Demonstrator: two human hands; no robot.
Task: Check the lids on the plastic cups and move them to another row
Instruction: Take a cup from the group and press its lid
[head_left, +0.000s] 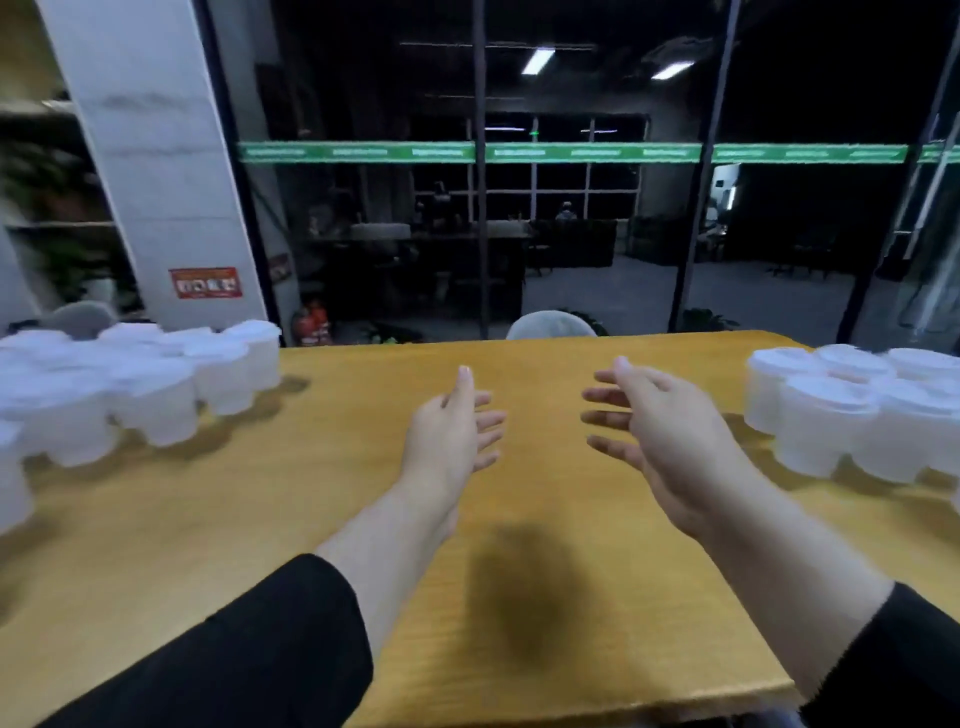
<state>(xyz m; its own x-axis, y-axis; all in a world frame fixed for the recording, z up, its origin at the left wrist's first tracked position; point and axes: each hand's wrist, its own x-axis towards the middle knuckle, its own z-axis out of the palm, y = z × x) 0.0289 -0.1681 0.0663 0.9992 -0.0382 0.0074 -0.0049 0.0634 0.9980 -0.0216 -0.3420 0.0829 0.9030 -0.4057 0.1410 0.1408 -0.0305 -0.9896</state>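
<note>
Several white lidded plastic cups (156, 395) stand packed together on the left side of the yellow wooden table (363, 519). Another cluster of lidded cups (831, 415) stands at the right edge. My left hand (452, 431) hovers over the middle of the table, fingers spread and straight, holding nothing. My right hand (660, 431) floats opposite it, palm turned inward, fingers loosely spread and empty. Both hands are well apart from either group of cups. The picture is blurred by motion.
A pale chair back (550, 325) shows behind the table's far edge. A white pillar (156, 182) rises at the back left beside dark glass walls. Bare tabletop lies between the two cup groups.
</note>
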